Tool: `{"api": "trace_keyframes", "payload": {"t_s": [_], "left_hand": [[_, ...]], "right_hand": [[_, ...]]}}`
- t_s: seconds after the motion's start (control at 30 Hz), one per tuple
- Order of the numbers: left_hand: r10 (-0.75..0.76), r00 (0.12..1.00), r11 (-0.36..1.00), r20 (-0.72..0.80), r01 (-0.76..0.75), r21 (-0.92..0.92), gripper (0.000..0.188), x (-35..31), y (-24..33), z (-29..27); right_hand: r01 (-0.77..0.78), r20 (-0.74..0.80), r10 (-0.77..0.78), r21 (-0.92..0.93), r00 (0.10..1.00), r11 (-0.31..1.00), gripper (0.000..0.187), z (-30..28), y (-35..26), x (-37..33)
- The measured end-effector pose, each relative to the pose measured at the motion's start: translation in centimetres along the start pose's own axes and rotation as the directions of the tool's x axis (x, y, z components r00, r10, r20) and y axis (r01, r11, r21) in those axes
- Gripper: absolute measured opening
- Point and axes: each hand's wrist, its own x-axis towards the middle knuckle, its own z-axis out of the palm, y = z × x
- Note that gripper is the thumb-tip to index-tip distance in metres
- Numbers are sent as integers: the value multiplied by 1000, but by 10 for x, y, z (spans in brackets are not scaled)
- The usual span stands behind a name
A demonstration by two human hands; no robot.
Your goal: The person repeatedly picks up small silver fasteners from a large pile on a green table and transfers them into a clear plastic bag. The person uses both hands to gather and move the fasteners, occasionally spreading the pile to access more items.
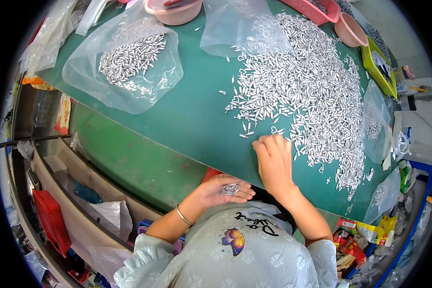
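My left hand (pixel 211 193) lies palm up beside the table's near edge, its fingers loosely cupped. A small batch of spindle-shaped silver metal pieces (pixel 231 189) rests across its palm and fingers. My right hand (pixel 276 161) is over the green table, fingers bent and drawn together at the near edge of a large pile of like pieces (pixel 317 96). A few loose pieces lie right by its fingertips. Whatever is between those fingertips is hidden. Some pieces at the pile's edge show small wire loops.
A clear plastic bag (pixel 153 91) with more silver pieces lies at the left of the green table (pixel 197 125). Pink bowls (pixel 180 14), a pink basket (pixel 321 12) and a yellow-green tray (pixel 381 72) line the far side. A red basket (pixel 50 221) stands lower left.
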Motion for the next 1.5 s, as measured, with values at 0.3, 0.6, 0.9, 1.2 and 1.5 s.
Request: {"api": "trace_keyframes", "payload": {"t_s": [0.3,0.6,0.9,1.2,1.5], "left_hand": [[-10,985,937,170,69,-344,39,7,-9,-23],[-10,988,982,157,39,-184,37,9,-3,-19],[30,970,927,242,64,-370,38,11,-11,-23],[-25,999,1000,47,25,-8,30,19,-14,5],[-66,994,995,-82,71,67,30,26,-25,22]], "right_hand": [[231,25,-256,354,966,906,30,-6,-28,-19],[-47,-15,50,156,999,987,24,16,-11,27],[50,230,-177,472,957,880,23,-11,-35,-31],[-207,-72,205,-28,976,978,35,-22,21,-1],[-163,8,164,139,986,977,24,-23,21,-23]]}}
